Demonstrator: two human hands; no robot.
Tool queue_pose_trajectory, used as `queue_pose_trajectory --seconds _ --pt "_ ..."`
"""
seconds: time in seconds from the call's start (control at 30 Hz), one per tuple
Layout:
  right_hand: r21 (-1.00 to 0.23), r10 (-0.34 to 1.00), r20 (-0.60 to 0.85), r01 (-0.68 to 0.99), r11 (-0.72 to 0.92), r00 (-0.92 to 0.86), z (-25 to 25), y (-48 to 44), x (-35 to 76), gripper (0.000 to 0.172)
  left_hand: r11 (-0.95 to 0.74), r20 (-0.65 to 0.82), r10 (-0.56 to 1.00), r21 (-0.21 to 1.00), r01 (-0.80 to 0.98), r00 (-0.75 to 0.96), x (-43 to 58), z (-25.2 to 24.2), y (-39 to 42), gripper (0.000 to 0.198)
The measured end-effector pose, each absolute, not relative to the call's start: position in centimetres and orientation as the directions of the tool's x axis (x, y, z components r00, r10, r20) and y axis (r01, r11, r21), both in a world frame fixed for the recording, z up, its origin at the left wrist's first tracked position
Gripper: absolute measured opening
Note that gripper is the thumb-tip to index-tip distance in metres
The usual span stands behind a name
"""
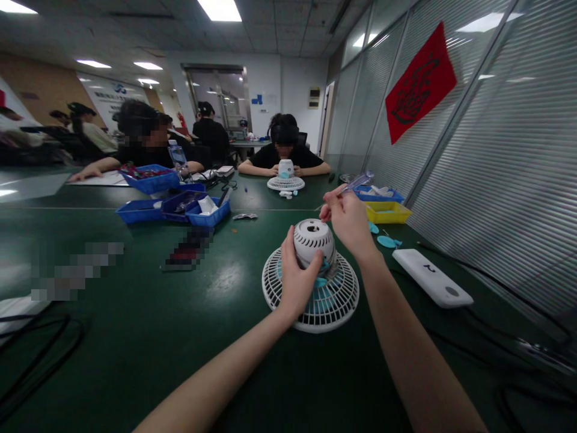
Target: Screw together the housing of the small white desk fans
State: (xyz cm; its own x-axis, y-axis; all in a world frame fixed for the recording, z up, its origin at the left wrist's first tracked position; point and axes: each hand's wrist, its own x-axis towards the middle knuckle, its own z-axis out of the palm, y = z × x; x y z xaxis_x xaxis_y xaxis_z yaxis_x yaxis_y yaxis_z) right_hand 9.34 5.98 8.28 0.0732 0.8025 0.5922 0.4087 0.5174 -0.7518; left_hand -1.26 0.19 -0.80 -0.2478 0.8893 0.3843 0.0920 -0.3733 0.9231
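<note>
A small white fan rests grille-down on the green table, its round motor housing on top and pale blue blades showing through the grille. My left hand is wrapped round the left and near side of that housing. In the housing's top is a dark opening. Just above and to the right, my right hand is closed on a screwdriver with a clear purplish handle. The screwdriver is tilted, its handle pointing up to the right; its thin shaft is partly hidden by my fingers. I cannot tell whether its tip touches anything.
Blue trays with parts stand at left, beside a pixelated dark object. At right are a yellow tray, light blue pieces, a white power bank and black cables. Across the table a person handles another white fan.
</note>
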Motion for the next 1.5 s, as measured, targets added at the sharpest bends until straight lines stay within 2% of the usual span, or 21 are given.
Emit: queue_pose_trajectory --seconds 0.2,0.57,0.77,1.03,1.5 --pt "-0.71 0.829 0.559 0.508 0.487 -0.014 8.5 5.5 9.7 0.03 -0.39 0.397 0.886 0.918 0.079 -0.238 -1.3 -1.0 0.0 0.068" --pt "-0.687 0.841 0.54 0.57 0.451 -0.015 8.7 5.6 9.6 0.029 -0.399 0.404 0.879 0.914 0.072 -0.253 -1.0 -1.0 0.1 0.068" --pt "-0.683 0.813 0.582 0.548 0.483 0.009 8.4 6.2 10.2 0.035 -0.41 0.418 0.866 0.908 0.088 -0.273 -0.5 -0.6 0.2 0.064" --pt "-0.636 0.793 0.609 0.617 0.463 0.032 8.1 6.6 9.8 0.027 -0.415 0.419 0.881 0.907 0.066 -0.222 -1.0 -1.1 0.9 0.064" --pt "-0.612 0.782 0.622 0.602 0.513 -0.034 8.2 6.2 9.6 0.029 -0.414 0.418 0.881 0.908 0.065 -0.222 -0.8 -1.3 0.7 0.065"
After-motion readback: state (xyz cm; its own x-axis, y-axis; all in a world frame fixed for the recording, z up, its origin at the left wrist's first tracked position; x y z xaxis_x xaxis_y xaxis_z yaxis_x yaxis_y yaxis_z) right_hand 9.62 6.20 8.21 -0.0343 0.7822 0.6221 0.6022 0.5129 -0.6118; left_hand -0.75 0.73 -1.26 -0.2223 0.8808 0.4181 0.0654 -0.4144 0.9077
